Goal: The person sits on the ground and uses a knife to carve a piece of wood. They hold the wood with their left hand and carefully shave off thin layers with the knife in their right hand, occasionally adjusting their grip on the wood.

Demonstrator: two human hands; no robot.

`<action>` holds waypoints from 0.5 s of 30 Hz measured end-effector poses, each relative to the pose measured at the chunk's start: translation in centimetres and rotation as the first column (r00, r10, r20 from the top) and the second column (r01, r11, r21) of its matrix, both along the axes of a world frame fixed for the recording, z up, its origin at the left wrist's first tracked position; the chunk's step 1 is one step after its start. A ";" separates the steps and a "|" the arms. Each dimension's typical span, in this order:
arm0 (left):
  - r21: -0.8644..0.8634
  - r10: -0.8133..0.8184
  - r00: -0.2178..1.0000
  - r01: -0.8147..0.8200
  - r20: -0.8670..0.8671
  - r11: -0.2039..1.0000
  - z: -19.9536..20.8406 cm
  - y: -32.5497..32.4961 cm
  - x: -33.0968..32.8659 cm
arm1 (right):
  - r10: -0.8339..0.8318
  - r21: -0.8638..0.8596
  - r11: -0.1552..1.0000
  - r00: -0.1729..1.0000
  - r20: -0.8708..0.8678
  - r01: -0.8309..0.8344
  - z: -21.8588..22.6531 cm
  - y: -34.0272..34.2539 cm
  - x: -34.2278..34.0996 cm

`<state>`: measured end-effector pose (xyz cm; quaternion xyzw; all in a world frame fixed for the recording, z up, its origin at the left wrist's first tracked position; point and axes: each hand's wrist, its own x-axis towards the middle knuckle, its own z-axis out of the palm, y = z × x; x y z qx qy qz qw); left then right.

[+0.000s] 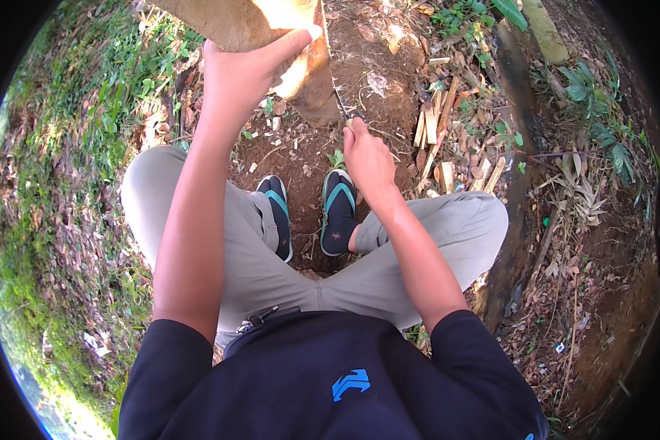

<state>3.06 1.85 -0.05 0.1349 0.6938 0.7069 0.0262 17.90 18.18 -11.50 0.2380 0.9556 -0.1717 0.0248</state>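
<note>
At the top of the head view is a broad tan-brown piece (312, 95) with a smooth, sunlit face, which looks like a slab of wood or a dry sheath. My left hand (243, 73) is closed on its near edge, the thumb lying across its face. Lower and to the right, my right hand (370, 158) wraps round the handle of a knife (341, 104). Its thin, dark blade is seen nearly edge-on and runs up along the slab's right edge. Whether the blade touches the slab I cannot tell. The slab's far end is cut off by the frame.
Below the slab is brown soil with small chips, between my feet in dark socks and sandals (339, 213). Split wood pieces (434, 121) lie right of my right hand. A dark log (517, 205) runs along the right. Leaf litter and green plants (117, 95) cover the left.
</note>
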 end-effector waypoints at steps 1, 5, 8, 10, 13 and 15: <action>-0.034 -0.013 1.000 0.013 0.006 0.999 0.2 0.0 0.0 | -0.012 -0.136 0.991 0.999 -0.043 0.006 -0.7 0.7 0.0; -0.030 -0.062 0.998 0.061 -0.019 0.998 0.3 -0.4 -0.1 | -0.100 -0.639 0.765 0.995 -0.005 0.074 -2.4 4.1 -0.5; -0.020 -0.083 0.997 0.083 -0.004 0.996 0.4 -0.3 0.0 | -0.215 -0.787 0.569 0.967 0.137 0.238 -2.4 3.7 -0.7; -0.052 -0.086 0.996 0.086 0.015 0.995 0.7 -0.2 0.2 | -0.264 -0.876 0.357 0.935 0.238 0.324 -1.6 3.1 -0.8; -0.039 -0.073 0.997 0.073 -0.007 0.997 0.6 0.0 0.4 | -0.235 -0.924 -0.050 0.895 0.379 0.379 -0.6 3.3 -0.6; 0.044 -0.041 0.998 0.043 -0.054 0.998 0.0 0.1 0.2 | -0.214 -0.901 -0.194 0.880 0.425 0.388 -0.6 4.1 -0.8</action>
